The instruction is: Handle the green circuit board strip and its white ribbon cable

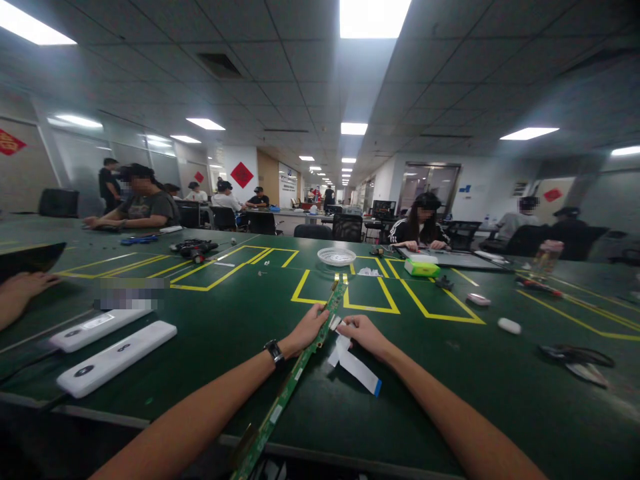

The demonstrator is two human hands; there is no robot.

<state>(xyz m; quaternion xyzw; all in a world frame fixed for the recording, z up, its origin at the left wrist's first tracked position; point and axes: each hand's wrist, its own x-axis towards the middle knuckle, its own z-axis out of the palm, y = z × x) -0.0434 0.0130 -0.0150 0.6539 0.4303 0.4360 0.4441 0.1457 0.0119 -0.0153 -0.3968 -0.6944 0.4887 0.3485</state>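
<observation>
A long, narrow green circuit board (299, 375) slants from the table's near edge up toward the middle. My left hand (309, 328), with a dark watch on its wrist, is closed around the board near its far end. Gold-coloured tabs stick out beyond that end. My right hand (365, 333) pinches a white flat ribbon cable (357, 367) close to the board's right side. The cable is folded, and its loose end with a blue tip points toward me. Whether the cable's other end sits in the board is hidden by my fingers.
Yellow tape outlines mark the green table (425, 387). A white basket (337, 257) and a green box (421, 269) stand beyond my hands. Two white power strips (117, 357) lie at left, a dark cable bundle (575, 357) at right. Other people sit around; one hand (25, 293) rests far left.
</observation>
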